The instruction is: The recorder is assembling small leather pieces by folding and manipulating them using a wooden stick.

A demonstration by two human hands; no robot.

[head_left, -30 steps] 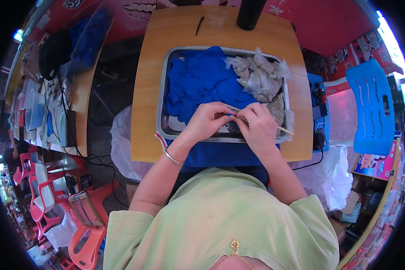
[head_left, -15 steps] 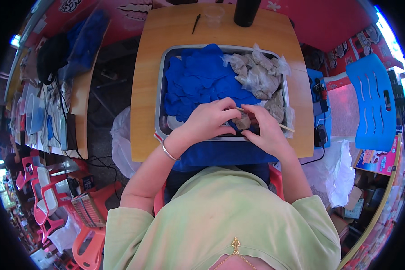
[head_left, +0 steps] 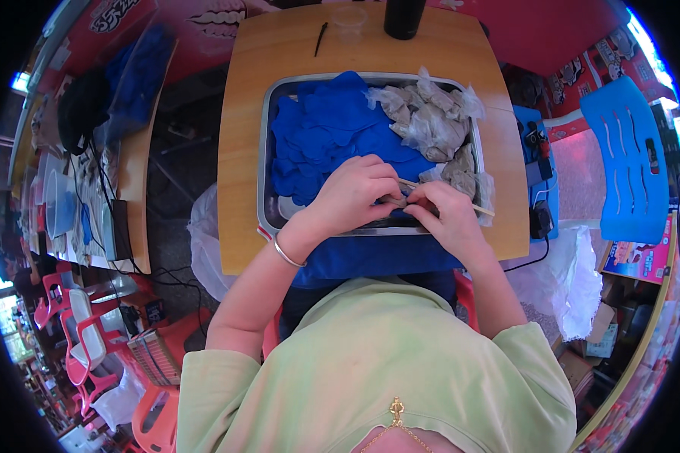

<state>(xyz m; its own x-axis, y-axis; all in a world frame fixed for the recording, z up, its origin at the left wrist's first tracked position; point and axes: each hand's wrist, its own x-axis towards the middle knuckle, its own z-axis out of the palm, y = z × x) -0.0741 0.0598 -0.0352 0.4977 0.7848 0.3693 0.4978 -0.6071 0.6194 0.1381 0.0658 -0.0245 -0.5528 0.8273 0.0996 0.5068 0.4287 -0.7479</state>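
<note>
Over the near edge of a metal tray, my left hand and my right hand meet with fingertips pinched together. Between them is a small grey-brown bundle, mostly covered by my fingers. A thin wooden stick runs behind my right hand's fingers; whether that hand grips it too is hidden. Loose blue flat cloth-like pieces fill the tray's left and middle. On its right lie several clear plastic bags with grey-brown contents.
The tray sits on a wooden table. A black cylindrical container, a clear plastic cup and a black pen-like stick are at its far side. A blue chair stands right, with a black cable near the table.
My hands have drawn closer together, fingertips now pinching. The grey-brown bundle, plainer before, is now mostly covered. The whole view has shifted slightly.
</note>
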